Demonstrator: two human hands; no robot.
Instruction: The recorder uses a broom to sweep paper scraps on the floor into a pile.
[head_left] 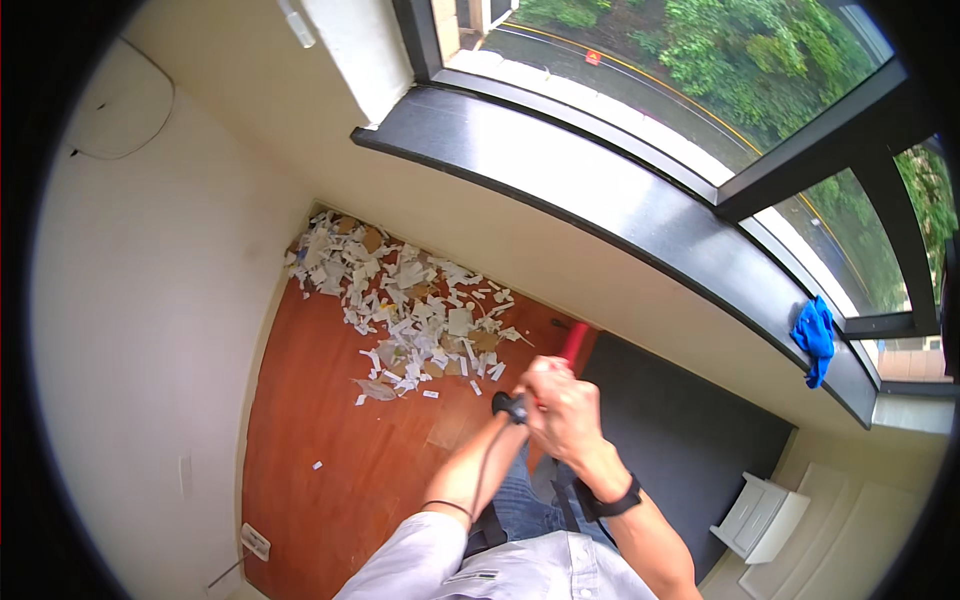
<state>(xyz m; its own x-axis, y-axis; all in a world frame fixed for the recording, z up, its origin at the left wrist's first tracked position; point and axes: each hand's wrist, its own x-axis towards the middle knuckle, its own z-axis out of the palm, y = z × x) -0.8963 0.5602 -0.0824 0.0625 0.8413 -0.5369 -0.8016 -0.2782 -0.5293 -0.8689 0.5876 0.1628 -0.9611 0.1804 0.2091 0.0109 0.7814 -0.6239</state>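
Note:
Both hands are closed in front of me, close together on a red stick-like handle. My left hand is partly covered by my right hand, whose fingers wrap round the same handle. Only a short red length shows beyond the fists, and the tool's working end cannot be made out. A black device with a cord sits at my left wrist, and a black band is on my right. Ahead and to the left, a spread of torn paper and cardboard scraps covers the reddish wood floor.
A dark mat or panel lies at the right. Beyond it stands a small white drawer unit. The dark windowsill juts out ahead, with a blue cloth on it. A white power strip is by the left wall.

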